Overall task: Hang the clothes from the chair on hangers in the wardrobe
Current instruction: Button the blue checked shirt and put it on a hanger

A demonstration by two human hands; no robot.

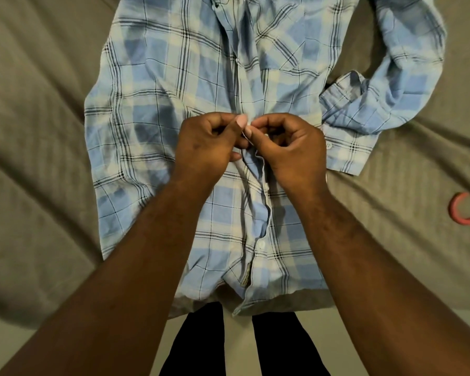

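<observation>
A light blue plaid shirt lies flat, front up, on a grey-brown bedspread, collar at the far end. My left hand and my right hand meet over the button placket at mid-chest. Both pinch the placket edges between thumb and fingers, at a button spot. Below my hands the placket gapes open, with a white button showing lower down. The shirt's right sleeve is folded back, its cuff beside my right hand.
The hook of a pink hanger lies on the bedspread at the right edge. The bed's near edge runs under the shirt hem. My legs in black trousers stand on a pale floor below it.
</observation>
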